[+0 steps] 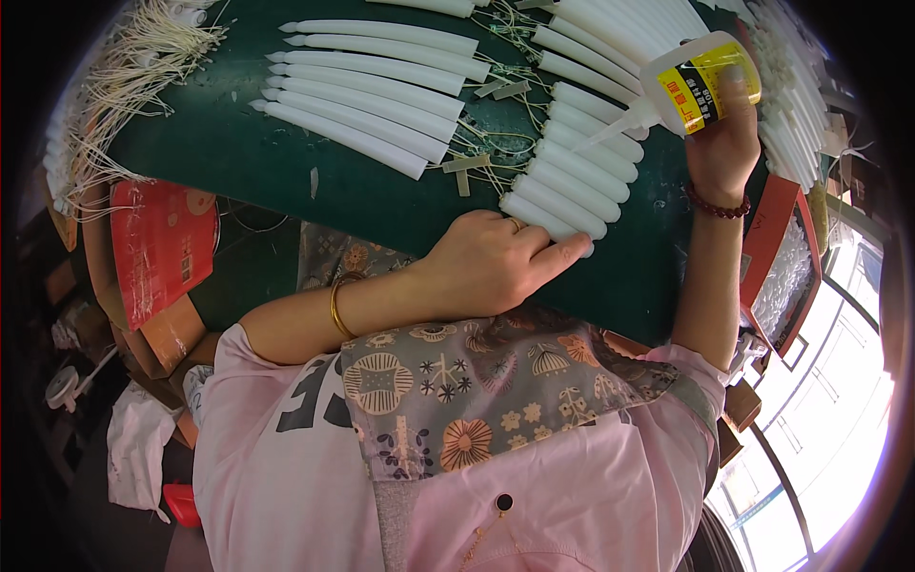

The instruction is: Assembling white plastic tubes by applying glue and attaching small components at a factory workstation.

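Observation:
My right hand [726, 143] is closed around a white glue bottle [705, 81] with a yellow label. The bottle is tilted, and its long thin nozzle points down and left over a row of white candle tubes [572, 172] with rounded right ends. My left hand [510, 262] lies along the near side of this row. Its fingers bend over the wired end of the nearest tube, and one finger stretches toward the rounded end; the palm side is hidden. Thin wires and small grey tabs [464, 164] lie between this row and several white candles with pointed tips [362, 124].
The dark green table [219, 143] carries more white tubes [629, 29] at the back. Bundles of pale wires [143, 57] hang at the far left. A red box [162, 248] stands below the left edge, and an open box [786, 257] with clear plastic stands at the right.

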The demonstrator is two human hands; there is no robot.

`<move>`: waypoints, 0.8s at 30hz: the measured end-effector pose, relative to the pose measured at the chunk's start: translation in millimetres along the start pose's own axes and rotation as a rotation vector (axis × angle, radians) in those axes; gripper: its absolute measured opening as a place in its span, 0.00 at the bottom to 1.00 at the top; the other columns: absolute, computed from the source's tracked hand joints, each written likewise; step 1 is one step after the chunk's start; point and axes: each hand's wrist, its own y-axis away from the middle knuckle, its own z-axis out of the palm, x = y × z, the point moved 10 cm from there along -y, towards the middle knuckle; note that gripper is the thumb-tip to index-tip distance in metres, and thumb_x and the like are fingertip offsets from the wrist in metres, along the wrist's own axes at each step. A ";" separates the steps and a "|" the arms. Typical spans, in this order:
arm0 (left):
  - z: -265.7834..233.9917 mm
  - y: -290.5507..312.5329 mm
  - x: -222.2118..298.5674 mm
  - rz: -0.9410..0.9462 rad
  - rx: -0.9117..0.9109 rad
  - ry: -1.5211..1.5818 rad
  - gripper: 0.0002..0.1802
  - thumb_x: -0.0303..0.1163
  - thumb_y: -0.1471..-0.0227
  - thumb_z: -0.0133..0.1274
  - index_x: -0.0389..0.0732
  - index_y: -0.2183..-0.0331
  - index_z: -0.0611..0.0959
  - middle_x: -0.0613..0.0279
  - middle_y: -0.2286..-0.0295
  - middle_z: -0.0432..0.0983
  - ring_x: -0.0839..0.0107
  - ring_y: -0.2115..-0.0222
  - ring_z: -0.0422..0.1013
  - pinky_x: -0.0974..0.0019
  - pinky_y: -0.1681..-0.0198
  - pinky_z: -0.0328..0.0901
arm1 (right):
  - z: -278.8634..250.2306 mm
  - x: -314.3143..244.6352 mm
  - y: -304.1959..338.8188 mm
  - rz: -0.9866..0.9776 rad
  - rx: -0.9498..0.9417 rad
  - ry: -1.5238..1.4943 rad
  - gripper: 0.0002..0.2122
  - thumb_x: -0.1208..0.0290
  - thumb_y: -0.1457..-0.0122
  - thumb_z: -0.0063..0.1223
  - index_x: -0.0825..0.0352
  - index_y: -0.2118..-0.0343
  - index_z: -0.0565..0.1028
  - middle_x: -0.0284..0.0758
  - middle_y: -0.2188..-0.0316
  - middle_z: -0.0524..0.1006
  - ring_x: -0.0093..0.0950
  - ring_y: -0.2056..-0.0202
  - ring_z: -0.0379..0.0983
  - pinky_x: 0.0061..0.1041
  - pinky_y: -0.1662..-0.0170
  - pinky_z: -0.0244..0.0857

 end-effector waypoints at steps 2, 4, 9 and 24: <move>-0.1 -0.4 -0.2 -0.001 -0.007 0.006 0.20 0.33 0.43 0.57 0.44 0.49 0.85 0.67 0.74 0.75 0.71 0.76 0.73 0.66 0.74 0.69 | -0.1 -1.9 -0.1 -0.008 0.000 0.023 0.24 0.60 0.28 0.48 0.69 0.35 0.65 0.47 0.44 0.77 0.37 0.45 0.77 0.39 0.40 0.71; -1.2 -2.4 0.9 0.012 -0.004 0.011 0.20 0.33 0.44 0.57 0.44 0.49 0.85 0.67 0.74 0.75 0.71 0.77 0.73 0.66 0.74 0.69 | 3.3 -11.6 1.0 -0.035 0.023 0.040 0.24 0.60 0.28 0.49 0.69 0.35 0.66 0.46 0.45 0.78 0.37 0.46 0.78 0.39 0.41 0.72; -0.8 -1.9 -0.3 0.002 -0.005 0.009 0.20 0.33 0.44 0.57 0.44 0.49 0.85 0.67 0.74 0.75 0.72 0.77 0.73 0.67 0.74 0.69 | -4.5 -11.1 -7.1 -0.008 0.030 0.006 0.23 0.59 0.28 0.49 0.68 0.37 0.69 0.45 0.46 0.79 0.36 0.47 0.79 0.38 0.44 0.74; -0.6 -1.7 -0.2 0.000 -0.001 -0.005 0.20 0.33 0.44 0.56 0.44 0.49 0.85 0.68 0.74 0.76 0.72 0.76 0.73 0.67 0.74 0.69 | -13.8 -13.8 -13.6 -0.005 0.091 0.088 0.24 0.55 0.29 0.49 0.67 0.39 0.70 0.42 0.50 0.80 0.35 0.50 0.81 0.37 0.47 0.76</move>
